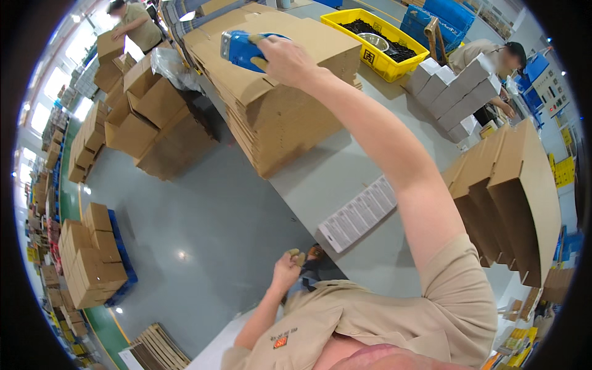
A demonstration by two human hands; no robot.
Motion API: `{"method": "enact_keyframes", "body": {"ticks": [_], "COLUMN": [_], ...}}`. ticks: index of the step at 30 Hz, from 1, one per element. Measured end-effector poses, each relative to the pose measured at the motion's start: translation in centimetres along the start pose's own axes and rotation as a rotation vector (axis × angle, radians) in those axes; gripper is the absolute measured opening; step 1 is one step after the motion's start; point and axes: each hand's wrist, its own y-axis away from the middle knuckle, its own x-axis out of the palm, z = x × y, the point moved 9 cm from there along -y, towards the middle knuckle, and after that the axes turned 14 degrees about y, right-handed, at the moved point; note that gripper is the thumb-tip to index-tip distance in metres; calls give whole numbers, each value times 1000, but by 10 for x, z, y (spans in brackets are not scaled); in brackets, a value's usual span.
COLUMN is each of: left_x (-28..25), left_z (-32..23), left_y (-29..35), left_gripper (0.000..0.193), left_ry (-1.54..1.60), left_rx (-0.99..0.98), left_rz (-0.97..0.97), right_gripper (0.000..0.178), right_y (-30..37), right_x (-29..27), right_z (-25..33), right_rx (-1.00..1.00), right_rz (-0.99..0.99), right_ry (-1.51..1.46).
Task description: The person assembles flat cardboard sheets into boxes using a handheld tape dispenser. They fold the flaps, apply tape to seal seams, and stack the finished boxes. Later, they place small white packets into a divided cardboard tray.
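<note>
My right arm reaches out to the stack of flat brown cardboard cartons point(290, 123) at the top of the view. My right hand point(285, 58) is closed round a blue tape dispenser point(242, 52), which is over the top sheet near its left part. I cannot tell whether it touches the cardboard. My left hand point(288, 269) is low beside my body, near the table edge, its fingers curled in and nothing visible in them. Pale covers sit on fingertips of both hands. A white printed label sheet point(359, 216) lies on the grey table point(320, 179) under my right arm.
A yellow crate point(394, 66) holds black parts and a metal bowl. White boxes point(453, 89) are stacked beside a co-worker at right. Folded cartons point(518, 191) stand at the right. Open cartons point(154, 117) and a loaded blue pallet point(126, 265) are on the left.
</note>
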Motion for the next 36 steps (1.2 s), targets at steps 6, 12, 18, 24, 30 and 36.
{"method": "enact_keyframes", "body": {"ticks": [6, 12, 18, 24, 30, 36], "left_x": [-8, 36, 220, 457, 585, 638], "left_z": [-16, -104, -322, -420, -456, -463], "left_y": [-41, -100, 34, 256, 313, 304], "left_gripper": [39, 32, 34, 83, 85, 73], "left_ry": [-163, 171, -7, -417, -907, -1294], "left_rx": [-81, 230, 1117, 1772, 1716, 1471], "left_rz": [183, 105, 634, 806, 409, 369], "right_gripper": [33, 48, 24, 44, 61, 50], "right_y": [-5, 221, 697, 894, 906, 941], "right_x": [101, 18, -68, -180, -265, -286], "right_z": [-27, -51, -80, -119, -177, -238], "right_rx": [61, 397, 1722, 2024, 1881, 1680], "right_rz": [22, -89, 46, -754, -1103, -1304], "right_ry": [274, -538, -695, -1055, -1167, -1377]}}
